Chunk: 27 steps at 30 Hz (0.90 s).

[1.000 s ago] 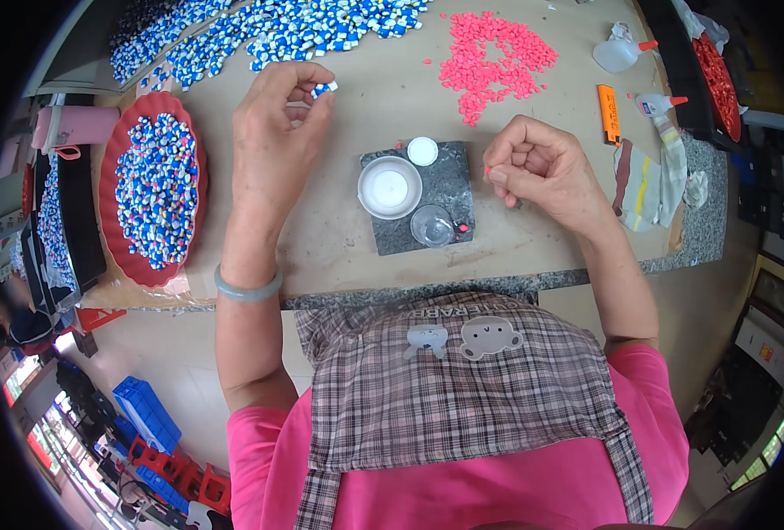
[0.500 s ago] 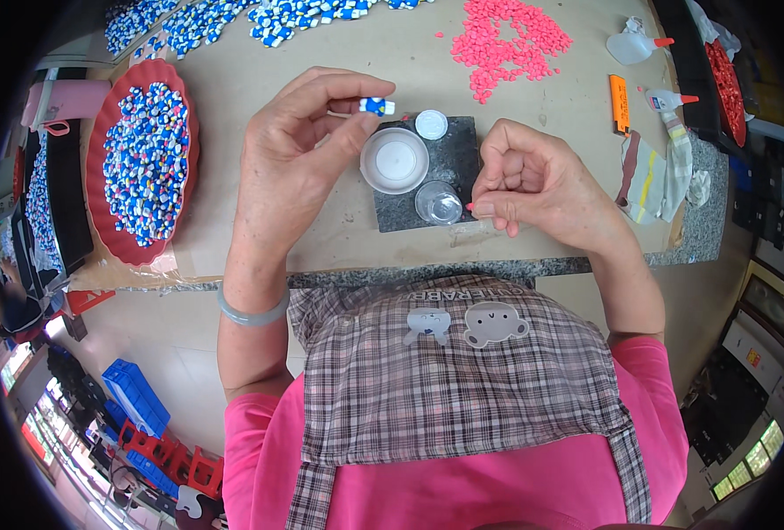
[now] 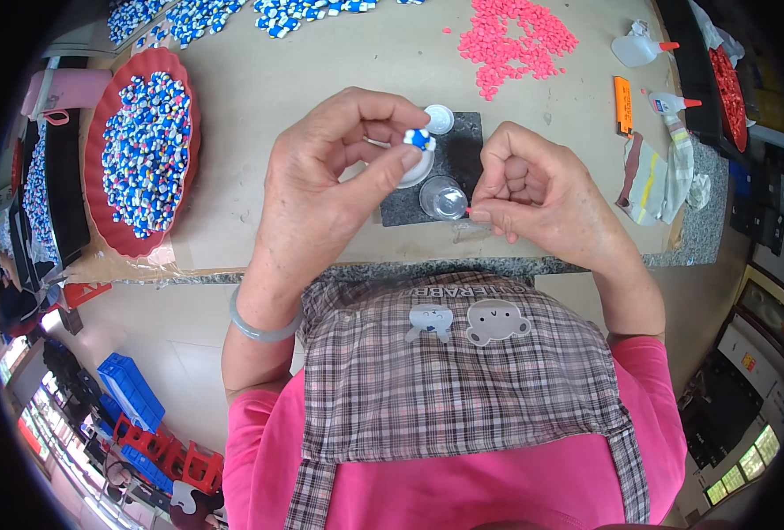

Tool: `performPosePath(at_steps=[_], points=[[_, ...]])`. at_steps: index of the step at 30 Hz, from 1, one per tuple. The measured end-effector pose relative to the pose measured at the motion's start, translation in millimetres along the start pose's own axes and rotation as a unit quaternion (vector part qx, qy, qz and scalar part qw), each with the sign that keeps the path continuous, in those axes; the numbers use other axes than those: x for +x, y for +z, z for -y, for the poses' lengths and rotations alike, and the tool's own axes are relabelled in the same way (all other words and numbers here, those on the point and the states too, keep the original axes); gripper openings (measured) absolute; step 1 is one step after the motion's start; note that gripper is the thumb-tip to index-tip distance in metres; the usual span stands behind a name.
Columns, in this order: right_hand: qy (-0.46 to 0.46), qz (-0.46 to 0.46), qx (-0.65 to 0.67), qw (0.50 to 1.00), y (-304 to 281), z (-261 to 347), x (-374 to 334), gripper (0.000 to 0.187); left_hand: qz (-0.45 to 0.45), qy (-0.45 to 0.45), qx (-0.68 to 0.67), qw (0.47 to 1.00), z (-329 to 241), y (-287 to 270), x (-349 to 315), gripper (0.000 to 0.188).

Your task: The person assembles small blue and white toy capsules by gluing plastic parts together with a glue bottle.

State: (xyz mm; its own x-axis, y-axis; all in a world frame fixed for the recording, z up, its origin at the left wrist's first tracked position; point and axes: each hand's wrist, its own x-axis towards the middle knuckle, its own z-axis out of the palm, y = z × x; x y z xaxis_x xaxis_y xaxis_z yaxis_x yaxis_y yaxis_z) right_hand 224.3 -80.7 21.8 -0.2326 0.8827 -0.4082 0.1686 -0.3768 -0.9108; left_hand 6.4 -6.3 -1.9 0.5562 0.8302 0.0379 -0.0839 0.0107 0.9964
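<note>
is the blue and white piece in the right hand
No, the left hand holds the blue and white piece; the right hand pinches a pink piece.

Dish of pieces left on table, cup on slab at centre, beads piled behind slab to right, bottles further right.

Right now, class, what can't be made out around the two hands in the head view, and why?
All in the head view:
White dish: its left part is hidden behind the left hand.
Blue-and-white piece: its fine details are too small, and the thumb and finger cover part.
Pink piece: too small, and partly covered by the right hand.
Far blue-and-white pile: cut off by the upper edge.
</note>
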Motion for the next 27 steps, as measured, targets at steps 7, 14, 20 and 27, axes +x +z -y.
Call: performPosePath(at_steps=[7,14,20,27], points=[[-0.095,-0.051,0.127,0.986,-1,4,-1,0.023,-0.004,-0.007,-0.044,0.999,0,14,-4,0.019],[-0.13,-0.076,0.129,0.98,3,0,5,0.023,0.003,0.034,0.017,0.999,6,21,-3,0.019],[-0.113,-0.074,0.105,0.985,3,1,8,0.023,-0.008,0.051,0.098,0.994,2,24,-3,0.023],[-0.111,-0.105,0.048,0.987,6,1,7,0.022,0.016,0.124,0.245,0.961,-10,28,-1,0.025]])
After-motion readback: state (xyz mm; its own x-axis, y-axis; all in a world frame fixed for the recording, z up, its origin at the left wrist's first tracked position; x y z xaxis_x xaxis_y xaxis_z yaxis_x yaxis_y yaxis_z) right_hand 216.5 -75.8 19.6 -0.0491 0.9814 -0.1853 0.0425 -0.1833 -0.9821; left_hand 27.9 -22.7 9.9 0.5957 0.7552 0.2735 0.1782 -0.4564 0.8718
